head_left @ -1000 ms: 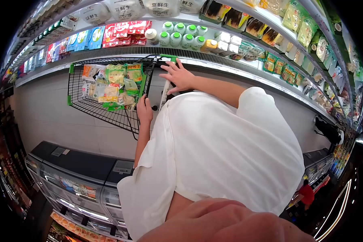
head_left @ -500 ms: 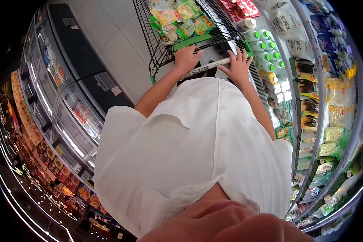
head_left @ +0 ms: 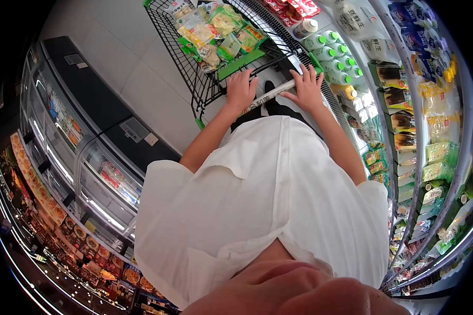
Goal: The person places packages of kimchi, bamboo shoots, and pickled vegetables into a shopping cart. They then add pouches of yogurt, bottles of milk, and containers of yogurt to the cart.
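Note:
A black wire shopping cart (head_left: 168, 47) with green trim stands ahead of me, its white handle bar (head_left: 265, 98) crossing in front of my waist. My left hand (head_left: 239, 92) rests over the bar, fingers pointing forward and thumb apart. Farther right, my right hand (head_left: 307, 90) lies on the same bar with its fingers spread and stretched out. Neither hand is wrapped round the bar. Several bagged food packets (head_left: 228, 47), yellow, green and clear, lie in the cart basket beyond my hands.
Along the right runs a chilled shelf unit (head_left: 391, 152) with green-capped bottles (head_left: 337, 65), red packets (head_left: 294, 10) and bagged goods. Glass-doored freezer cabinets (head_left: 97, 152) line the left. Grey floor tiles (head_left: 115, 37) show between the freezers and the cart.
The cart and both hands have shifted slightly left in view, and the cart looks more angled. The freezers sit lower and a dark shoe shows below the handle. Both hands stay on the bar.

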Demonstrator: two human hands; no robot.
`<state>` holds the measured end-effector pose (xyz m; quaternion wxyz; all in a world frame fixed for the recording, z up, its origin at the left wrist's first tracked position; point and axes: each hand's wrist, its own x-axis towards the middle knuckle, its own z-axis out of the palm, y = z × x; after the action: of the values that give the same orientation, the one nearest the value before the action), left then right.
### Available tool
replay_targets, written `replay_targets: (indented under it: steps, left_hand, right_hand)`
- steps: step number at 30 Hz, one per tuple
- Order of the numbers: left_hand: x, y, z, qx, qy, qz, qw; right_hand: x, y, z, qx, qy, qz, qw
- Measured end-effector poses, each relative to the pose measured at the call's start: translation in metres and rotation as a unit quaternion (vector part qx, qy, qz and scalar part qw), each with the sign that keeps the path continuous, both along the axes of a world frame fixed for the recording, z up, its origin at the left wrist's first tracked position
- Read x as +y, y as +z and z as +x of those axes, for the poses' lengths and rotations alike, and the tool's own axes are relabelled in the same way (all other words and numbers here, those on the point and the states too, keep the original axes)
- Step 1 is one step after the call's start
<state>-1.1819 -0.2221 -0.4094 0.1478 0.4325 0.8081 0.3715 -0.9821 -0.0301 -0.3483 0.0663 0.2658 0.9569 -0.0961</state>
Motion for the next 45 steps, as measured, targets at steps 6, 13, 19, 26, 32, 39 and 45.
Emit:
replay_targets:
  steps: [6,13,19,26,32,39,45]
  left_hand:
    - [0.002,0.005,0.001,-0.010,-0.056,0.072,0.996]
    - [0.002,0.000,0.012,-0.014,-0.052,0.064,0.996]
    - [0.007,0.002,0.021,0.013,-0.091,0.084,0.992]
    - [0.013,0.000,0.028,-0.021,-0.082,0.061,0.995]
    - [0.058,0.036,0.056,-0.045,0.035,0.062,0.996]
    - [0.179,0.073,0.152,-0.100,-0.117,0.091,0.984]
    - [0.316,0.075,0.238,-0.169,-0.250,0.036,0.953]
  right_hand:
    - [-0.003,0.001,0.005,-0.020,-0.008,0.002,1.000]
    - [-0.004,0.003,0.013,-0.006,-0.008,0.003,1.000]
    - [0.002,-0.004,0.027,0.021,-0.007,-0.013,1.000]
    - [0.012,-0.015,0.044,0.085,0.012,-0.058,0.995]
    - [0.063,0.010,0.117,0.298,-0.036,-0.273,0.914]
    - [0.177,-0.044,0.310,0.485,-0.501,-0.118,0.707]
    - [0.277,-0.024,0.457,0.479,-0.591,0.044,0.647]
